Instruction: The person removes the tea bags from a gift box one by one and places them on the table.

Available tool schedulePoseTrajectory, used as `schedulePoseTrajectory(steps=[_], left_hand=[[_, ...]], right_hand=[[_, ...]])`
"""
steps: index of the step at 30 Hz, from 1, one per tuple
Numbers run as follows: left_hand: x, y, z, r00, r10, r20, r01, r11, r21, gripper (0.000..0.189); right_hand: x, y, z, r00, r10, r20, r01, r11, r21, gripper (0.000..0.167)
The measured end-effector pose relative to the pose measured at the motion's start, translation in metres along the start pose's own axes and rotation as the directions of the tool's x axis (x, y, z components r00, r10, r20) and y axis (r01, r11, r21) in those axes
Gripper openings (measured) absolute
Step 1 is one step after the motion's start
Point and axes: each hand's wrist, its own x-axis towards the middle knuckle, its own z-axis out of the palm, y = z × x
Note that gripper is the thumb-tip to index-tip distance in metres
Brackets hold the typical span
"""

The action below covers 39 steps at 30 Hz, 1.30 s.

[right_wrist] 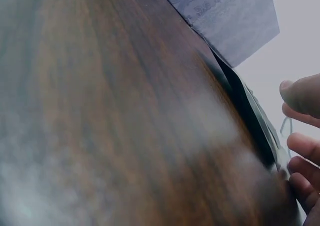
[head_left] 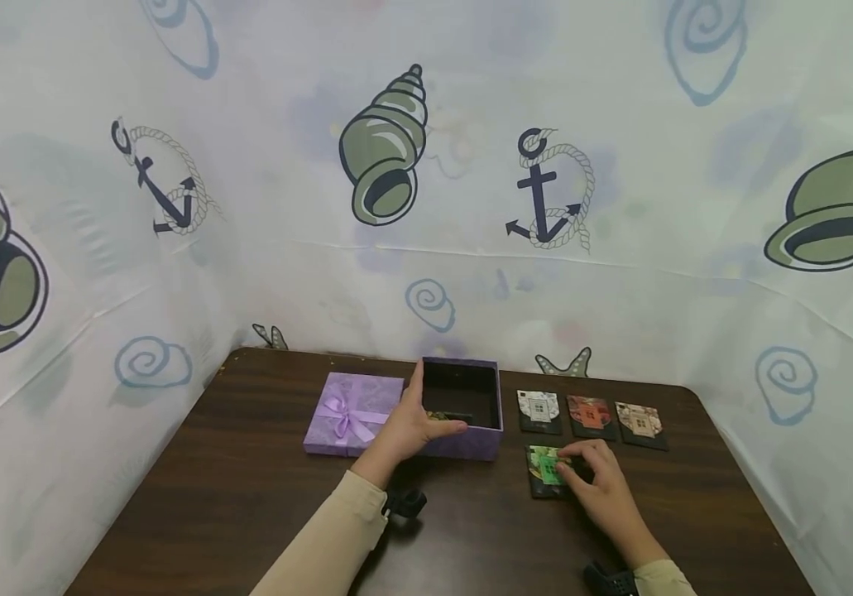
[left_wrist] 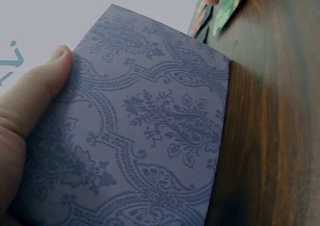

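Observation:
My left hand (head_left: 409, 425) spans the front left corner of an uncovered purple box (head_left: 463, 443). Its straight fingers lie along the left wall and the thumb reaches over the front rim; in the left wrist view that thumb overlaps the patterned wall. Inside the box, partly behind the thumb, lies a small packet (head_left: 452, 415) with gold on it. Over the right side of a flat black packet with a green label (head_left: 543, 463) is my right hand (head_left: 603, 487), fingertips right at the label and thumb apart from the index finger. Its palm is hidden.
A purple lid (head_left: 325, 414) with a ribbon bow (head_left: 347, 418) lies left of the box. Behind the green packet stand in a row a white-labelled packet (head_left: 539, 411), a red-labelled packet (head_left: 591, 415) and a beige-labelled packet (head_left: 641, 424). A printed cloth wall (head_left: 292, 281) rises behind the brown table (head_left: 232, 480).

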Motion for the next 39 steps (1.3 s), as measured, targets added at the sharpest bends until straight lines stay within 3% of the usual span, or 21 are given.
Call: schedulePoseTrajectory(steps=[9,16,20,26,31,35,39], left_hand=[[0.0,0.001,0.0,1.0,-0.002,0.01,0.002,1.0,0.0,0.147],[0.003,0.001,0.001,1.0,0.004,0.013,-0.004,1.0,-0.008,0.148],[0.002,0.001,0.002,1.0,-0.009,0.001,0.009,1.0,0.004,0.147],[0.001,-0.001,0.001,1.0,-0.023,-0.016,0.023,1.0,0.021,0.144],[0.002,-0.004,0.0,1.0,-0.012,-0.019,0.013,1.0,0.025,0.143],[0.002,-0.004,0.001,1.0,-0.006,-0.027,0.007,1.0,0.029,0.144],[0.001,-0.003,0.001,1.0,-0.009,-0.025,0.01,1.0,0.026,0.143]], right_hand=[[0.006,-0.023,0.0,0.999,0.042,-0.022,-0.041,0.999,0.012,0.015],[0.036,-0.061,-0.012,0.997,-0.081,0.021,0.082,0.996,-0.032,0.02],[0.059,-0.086,-0.023,0.988,-0.126,0.093,0.126,0.992,0.002,0.024],[0.094,-0.119,-0.023,0.946,-0.19,0.263,0.136,0.968,0.21,0.032],[0.117,-0.138,-0.013,0.894,-0.181,0.409,0.023,0.932,0.363,0.034],[0.131,-0.146,-0.003,0.871,-0.141,0.47,-0.066,0.915,0.398,0.035],[0.142,-0.151,0.007,0.856,-0.128,0.5,-0.081,0.924,0.374,0.04]])
